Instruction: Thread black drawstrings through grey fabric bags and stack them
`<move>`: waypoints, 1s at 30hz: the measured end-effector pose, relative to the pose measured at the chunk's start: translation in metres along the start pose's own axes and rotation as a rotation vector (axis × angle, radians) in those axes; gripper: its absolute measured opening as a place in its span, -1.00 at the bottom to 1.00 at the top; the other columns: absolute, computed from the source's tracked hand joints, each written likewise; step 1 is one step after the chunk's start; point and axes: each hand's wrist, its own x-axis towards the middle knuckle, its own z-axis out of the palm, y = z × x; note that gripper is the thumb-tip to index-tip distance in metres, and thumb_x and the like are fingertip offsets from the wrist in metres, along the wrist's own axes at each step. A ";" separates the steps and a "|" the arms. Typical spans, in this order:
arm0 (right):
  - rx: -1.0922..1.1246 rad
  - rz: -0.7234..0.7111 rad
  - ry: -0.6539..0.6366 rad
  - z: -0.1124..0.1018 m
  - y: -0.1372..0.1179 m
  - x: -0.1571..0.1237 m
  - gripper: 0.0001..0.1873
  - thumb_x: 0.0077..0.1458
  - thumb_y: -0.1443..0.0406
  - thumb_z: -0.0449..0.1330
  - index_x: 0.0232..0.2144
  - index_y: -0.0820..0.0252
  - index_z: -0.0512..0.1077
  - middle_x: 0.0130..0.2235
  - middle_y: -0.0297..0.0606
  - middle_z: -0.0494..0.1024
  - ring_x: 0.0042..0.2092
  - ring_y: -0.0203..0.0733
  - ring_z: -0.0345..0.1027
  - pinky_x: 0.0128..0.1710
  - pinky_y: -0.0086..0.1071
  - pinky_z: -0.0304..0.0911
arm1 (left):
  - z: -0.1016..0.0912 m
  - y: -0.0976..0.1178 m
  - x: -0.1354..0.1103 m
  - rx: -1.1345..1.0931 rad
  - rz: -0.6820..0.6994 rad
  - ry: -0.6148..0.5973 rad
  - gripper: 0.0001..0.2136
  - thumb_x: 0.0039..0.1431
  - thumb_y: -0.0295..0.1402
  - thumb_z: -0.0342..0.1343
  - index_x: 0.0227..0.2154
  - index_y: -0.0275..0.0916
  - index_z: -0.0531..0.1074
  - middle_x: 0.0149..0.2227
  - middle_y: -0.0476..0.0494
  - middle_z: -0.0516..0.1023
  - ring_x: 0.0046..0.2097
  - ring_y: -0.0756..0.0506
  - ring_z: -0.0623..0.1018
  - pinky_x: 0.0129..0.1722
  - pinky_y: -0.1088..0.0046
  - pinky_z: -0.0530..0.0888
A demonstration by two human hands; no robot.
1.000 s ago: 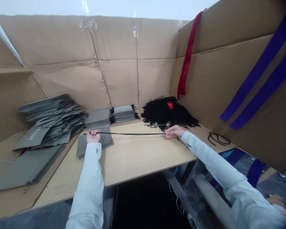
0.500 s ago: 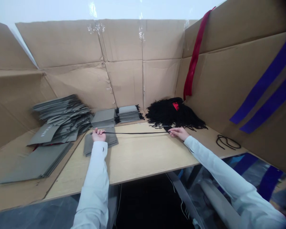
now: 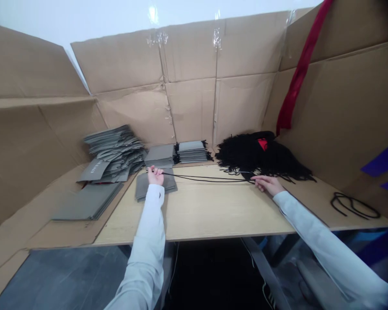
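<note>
My left hand point(image 3: 155, 176) is closed around a thin black cord point(image 3: 207, 178) just above a small stack of flat grey paper bags point(image 3: 155, 186). The cord runs across the wooden table to my right hand point(image 3: 267, 184), whose fingers pinch it. Between the hands it shows as two close strands. My right hand is next to a tangled heap of black cords point(image 3: 258, 157), which has a bit of red in it.
Larger piles of grey bags point(image 3: 113, 153) lie at the left, and a small stack point(image 3: 192, 151) stands at the back. A black cord loop point(image 3: 354, 205) lies on the table at the right. Cardboard walls surround the table, with a red ribbon point(image 3: 299, 69) hanging on one.
The whole scene has shifted right in view as my head turned. The cord, a single line before, now shows as two strands between my hands.
</note>
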 end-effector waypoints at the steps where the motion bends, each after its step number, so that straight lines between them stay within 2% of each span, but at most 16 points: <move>1: 0.007 -0.002 -0.003 0.000 0.000 -0.001 -0.51 -0.33 0.05 0.20 -0.37 0.29 0.37 -0.58 -0.28 0.33 -0.59 -0.38 0.13 -0.65 -0.45 0.05 | 0.000 0.001 0.000 0.000 0.000 0.009 -0.65 0.21 -0.24 -0.41 -0.61 -0.25 0.10 -0.79 0.13 -0.14 -0.75 0.10 -0.05 -0.68 0.56 0.00; 5: 0.058 -0.028 0.010 -0.002 0.000 -0.003 -0.50 -0.34 0.07 0.24 -0.33 0.27 0.31 -0.55 -0.26 0.41 -0.56 -0.35 0.21 -0.61 -0.45 0.12 | 0.000 0.004 0.001 -0.032 0.006 0.048 -0.64 0.20 -0.22 -0.44 -0.63 -0.24 0.03 -0.79 0.12 -0.09 -0.74 0.09 -0.04 -0.67 0.57 0.02; 8: 0.100 -0.006 0.031 -0.003 -0.003 -0.004 -0.55 -0.37 0.11 0.28 -0.43 0.26 0.29 -0.53 -0.23 0.44 -0.53 -0.32 0.28 -0.56 -0.43 0.21 | -0.001 0.007 0.002 -0.087 -0.009 0.074 -0.65 0.21 -0.25 -0.42 -0.65 -0.25 -0.01 -0.77 0.11 -0.04 -0.74 0.10 -0.01 -0.66 0.58 0.04; 12: 0.159 0.059 0.054 -0.004 -0.010 -0.005 -0.64 -0.41 0.20 0.33 -0.54 0.28 0.31 -0.52 -0.18 0.47 -0.49 -0.25 0.35 -0.46 -0.37 0.32 | -0.005 0.009 0.008 -0.155 -0.013 0.100 -0.69 0.19 -0.40 -0.40 -0.67 -0.26 -0.07 -0.77 0.10 -0.05 -0.73 0.09 -0.01 -0.64 0.58 0.06; 16: 0.297 0.124 0.156 -0.005 -0.015 -0.005 -0.75 -0.36 0.34 0.33 -0.53 0.28 0.35 -0.51 -0.19 0.48 -0.45 -0.23 0.39 -0.35 -0.35 0.38 | -0.008 0.006 0.012 -0.178 0.031 0.149 -0.70 0.13 -0.56 -0.49 -0.70 -0.28 -0.14 -0.78 0.08 -0.16 -0.74 0.09 -0.06 -0.63 0.58 0.05; 20: 0.460 0.098 0.300 -0.006 -0.016 -0.002 -0.78 -0.35 0.40 0.32 -0.53 0.30 0.38 -0.53 -0.21 0.48 -0.44 -0.21 0.40 -0.36 -0.35 0.40 | -0.005 0.001 0.011 -0.199 0.063 0.161 -0.69 0.08 -0.63 -0.56 -0.71 -0.30 -0.19 -0.78 0.06 -0.23 -0.73 0.09 -0.08 -0.64 0.57 0.06; 25: 0.560 0.078 0.457 -0.005 -0.017 0.003 -0.78 -0.42 0.46 0.32 -0.58 0.34 0.39 -0.60 -0.28 0.46 -0.54 -0.35 0.35 -0.49 -0.54 0.36 | 0.004 0.004 0.008 -0.233 0.070 0.149 -0.70 0.10 -0.60 -0.56 -0.72 -0.29 -0.23 -0.78 0.06 -0.24 -0.72 0.09 -0.09 -0.65 0.58 0.08; 28: 0.469 0.037 0.486 -0.008 -0.015 0.006 -0.82 -0.40 0.44 0.29 -0.58 0.34 0.40 -0.65 -0.32 0.43 -0.61 -0.40 0.29 -0.53 -0.54 0.32 | 0.010 0.006 0.005 -0.216 0.035 0.112 -0.68 0.14 -0.54 -0.53 -0.72 -0.29 -0.21 -0.78 0.06 -0.20 -0.72 0.09 -0.08 -0.66 0.58 0.07; 30: 0.373 -0.003 0.552 -0.014 -0.012 0.009 -0.85 -0.36 0.41 0.26 -0.58 0.33 0.40 -0.66 -0.35 0.41 -0.63 -0.42 0.26 -0.52 -0.52 0.31 | 0.016 0.002 0.000 -0.142 -0.034 0.087 -0.65 0.18 -0.45 -0.49 -0.72 -0.28 -0.15 -0.79 0.07 -0.17 -0.72 0.09 -0.08 -0.68 0.58 0.06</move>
